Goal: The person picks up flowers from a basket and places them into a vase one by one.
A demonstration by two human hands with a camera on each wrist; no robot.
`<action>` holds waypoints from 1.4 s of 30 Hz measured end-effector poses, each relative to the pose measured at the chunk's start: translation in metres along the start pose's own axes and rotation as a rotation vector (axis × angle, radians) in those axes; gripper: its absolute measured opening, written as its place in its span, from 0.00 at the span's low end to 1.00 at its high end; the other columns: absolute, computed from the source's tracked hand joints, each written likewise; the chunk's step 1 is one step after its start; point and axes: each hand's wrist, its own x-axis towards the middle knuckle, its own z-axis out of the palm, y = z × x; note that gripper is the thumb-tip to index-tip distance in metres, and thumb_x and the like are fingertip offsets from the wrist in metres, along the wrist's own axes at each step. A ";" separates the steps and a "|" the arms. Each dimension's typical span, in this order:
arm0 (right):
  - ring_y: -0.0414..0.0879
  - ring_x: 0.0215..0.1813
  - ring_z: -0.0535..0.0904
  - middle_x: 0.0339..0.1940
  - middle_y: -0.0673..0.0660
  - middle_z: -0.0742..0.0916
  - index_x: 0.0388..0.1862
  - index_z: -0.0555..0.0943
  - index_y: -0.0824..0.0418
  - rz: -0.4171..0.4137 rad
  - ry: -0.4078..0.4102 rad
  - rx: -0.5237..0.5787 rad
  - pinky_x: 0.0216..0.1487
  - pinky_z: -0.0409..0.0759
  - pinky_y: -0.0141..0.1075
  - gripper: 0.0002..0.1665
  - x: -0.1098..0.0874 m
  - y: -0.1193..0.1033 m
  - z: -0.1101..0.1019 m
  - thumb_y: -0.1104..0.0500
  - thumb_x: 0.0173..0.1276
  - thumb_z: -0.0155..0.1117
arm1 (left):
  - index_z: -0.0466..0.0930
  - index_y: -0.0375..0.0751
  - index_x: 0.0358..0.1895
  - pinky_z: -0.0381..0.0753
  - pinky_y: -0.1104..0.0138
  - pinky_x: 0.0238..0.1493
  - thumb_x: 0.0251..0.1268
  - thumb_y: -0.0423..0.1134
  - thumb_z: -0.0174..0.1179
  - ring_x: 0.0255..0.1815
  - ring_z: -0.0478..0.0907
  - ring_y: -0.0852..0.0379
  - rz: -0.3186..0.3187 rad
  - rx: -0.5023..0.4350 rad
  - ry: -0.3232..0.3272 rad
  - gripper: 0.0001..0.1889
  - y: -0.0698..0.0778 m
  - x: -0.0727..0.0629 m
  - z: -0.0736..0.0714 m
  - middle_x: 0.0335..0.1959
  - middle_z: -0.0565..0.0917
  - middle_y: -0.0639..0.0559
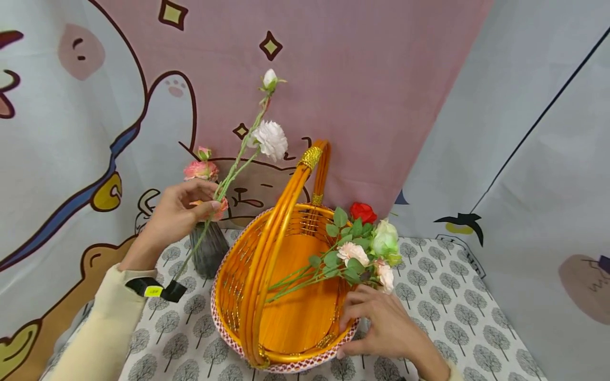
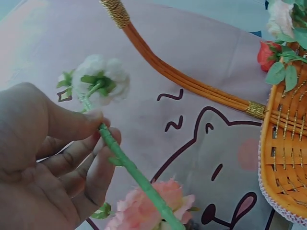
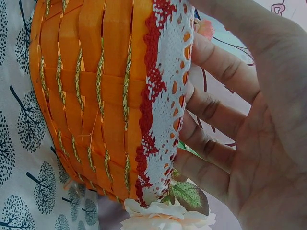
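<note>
My left hand (image 1: 178, 211) pinches a long green stem (image 2: 139, 177) between thumb and fingertips. That stem carries a full white flower (image 1: 270, 139) and a white bud (image 1: 269, 79), held up left of the basket's handle. The orange woven basket (image 1: 305, 317) stands on the table, its rim trimmed with red and white lace (image 3: 165, 96). At the basket's near right rim, my right hand (image 1: 381, 323) grips the edge, fingers inside and thumb outside. A red rose (image 1: 363, 212), a greenish-white rose (image 1: 385, 241) and pale pink flowers (image 1: 352, 253) lean over the right rim, stems inside.
A dark grey vase (image 1: 209, 251) with pink flowers (image 1: 201, 170) stands behind my left hand, close to the basket's left side. The tall handle (image 1: 276, 227) arches over the basket. A tree-patterned cloth (image 1: 457, 317) covers the table, and a cartoon-printed curtain (image 1: 371, 95) hangs behind.
</note>
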 end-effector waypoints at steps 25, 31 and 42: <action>0.28 0.40 0.73 0.38 0.29 0.80 0.32 0.83 0.25 0.024 -0.019 0.012 0.23 0.61 0.24 0.14 0.000 -0.002 -0.001 0.27 0.51 0.76 | 0.81 0.39 0.56 0.85 0.76 0.33 0.64 0.27 0.67 0.36 0.86 0.64 0.127 -0.386 0.523 0.17 -0.016 0.022 -0.043 0.42 0.87 0.54; 0.28 0.40 0.73 0.38 0.29 0.80 0.32 0.83 0.25 0.018 -0.013 0.001 0.23 0.61 0.23 0.14 0.000 -0.002 -0.001 0.27 0.51 0.76 | 0.77 0.41 0.60 0.86 0.75 0.32 0.64 0.25 0.66 0.35 0.86 0.61 0.145 -0.460 0.596 0.22 -0.019 0.029 -0.054 0.43 0.85 0.51; 0.28 0.40 0.72 0.38 0.28 0.80 0.32 0.83 0.25 0.016 -0.014 -0.006 0.24 0.61 0.24 0.15 0.000 0.000 0.000 0.27 0.50 0.76 | 0.77 0.42 0.62 0.85 0.75 0.31 0.64 0.23 0.64 0.33 0.86 0.60 0.182 -0.479 0.644 0.24 -0.021 0.042 -0.071 0.40 0.85 0.50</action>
